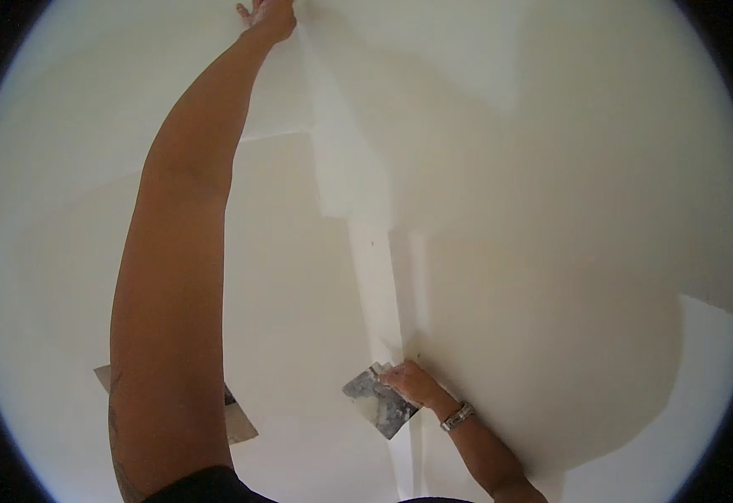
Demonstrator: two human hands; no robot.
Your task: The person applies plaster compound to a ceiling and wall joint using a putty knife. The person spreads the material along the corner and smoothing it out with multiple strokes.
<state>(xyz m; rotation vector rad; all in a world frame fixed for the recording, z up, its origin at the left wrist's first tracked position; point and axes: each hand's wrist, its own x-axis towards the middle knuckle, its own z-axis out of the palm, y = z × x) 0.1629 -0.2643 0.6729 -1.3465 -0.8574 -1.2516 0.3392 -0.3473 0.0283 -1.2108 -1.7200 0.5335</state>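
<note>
My right hand [413, 383] grips a flat, squarish scraper [381, 409] by its edge, low and just right of the middle, its grey face smeared white. The scraper sits tilted, overlapping the white strip [373, 289] that runs down the pale wall [534, 251]. A watch [457, 417] circles my right wrist. My left hand [271, 17] reaches far up, cut off by the top edge, so I can't tell whether its fingers hold anything.
</note>
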